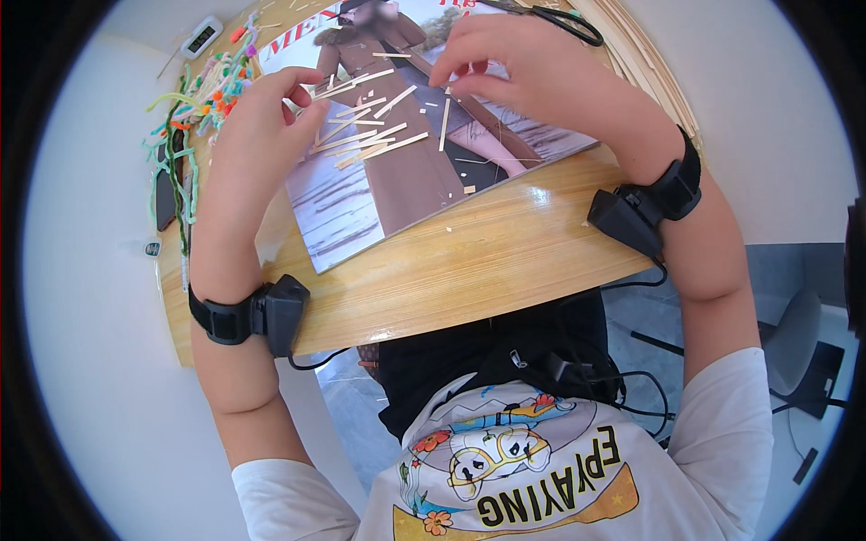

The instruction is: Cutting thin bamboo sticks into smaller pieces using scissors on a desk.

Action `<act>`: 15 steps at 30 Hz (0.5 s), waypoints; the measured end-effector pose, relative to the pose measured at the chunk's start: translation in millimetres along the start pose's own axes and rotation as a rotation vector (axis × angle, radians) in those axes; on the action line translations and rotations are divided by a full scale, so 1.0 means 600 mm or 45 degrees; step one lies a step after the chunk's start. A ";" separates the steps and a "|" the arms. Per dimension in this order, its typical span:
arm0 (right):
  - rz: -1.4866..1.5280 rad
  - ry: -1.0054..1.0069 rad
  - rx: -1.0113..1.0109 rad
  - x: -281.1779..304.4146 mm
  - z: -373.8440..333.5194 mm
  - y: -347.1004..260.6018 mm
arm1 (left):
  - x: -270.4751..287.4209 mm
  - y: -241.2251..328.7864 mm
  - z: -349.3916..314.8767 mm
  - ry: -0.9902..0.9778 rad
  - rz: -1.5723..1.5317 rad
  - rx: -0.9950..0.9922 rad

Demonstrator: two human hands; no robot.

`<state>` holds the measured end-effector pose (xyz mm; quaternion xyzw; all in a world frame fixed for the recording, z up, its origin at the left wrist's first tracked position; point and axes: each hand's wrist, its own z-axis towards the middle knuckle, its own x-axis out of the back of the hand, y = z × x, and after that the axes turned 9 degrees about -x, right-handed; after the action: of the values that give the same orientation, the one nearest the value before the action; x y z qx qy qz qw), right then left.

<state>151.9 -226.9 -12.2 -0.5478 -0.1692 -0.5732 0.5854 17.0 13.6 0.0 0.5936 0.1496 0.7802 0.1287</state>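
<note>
A fashion magazine lies at an angle on the wooden table, with several thin pale wooden strips strewn over its cover. At the left of these strips my left hand hovers, thumb and forefinger apart with nothing visible between them. My right hand is over the magazine's upper right part, its thumb and forefinger drawn into a pinch. A tiny pale bit shows at those fingertips, too small to name. Just below them is a single upright-looking strip; whether the fingers touch it I cannot tell. Small cut bits are scattered nearby.
Black-handled scissors lie at the far right, beside a bundle of long wooden strips. Colourful fuzzy yarn is heaped at the left, near a small digital clock. The table's curved front edge is close to my body.
</note>
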 end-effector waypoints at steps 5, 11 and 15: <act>0.003 -0.146 0.083 -0.015 -0.001 0.008 | -0.003 0.009 0.001 0.005 0.004 -0.064; 0.006 -0.166 -0.063 -0.029 0.000 0.010 | -0.014 0.015 -0.002 -0.008 -0.018 -0.140; 0.030 -0.131 -0.130 -0.037 0.005 0.013 | -0.025 0.012 -0.001 -0.087 -0.111 -0.110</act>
<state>153.4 -215.8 -33.1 -0.6076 -0.1631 -0.5455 0.5538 20.4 1.0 -10.7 0.6066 0.1372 0.7588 0.1932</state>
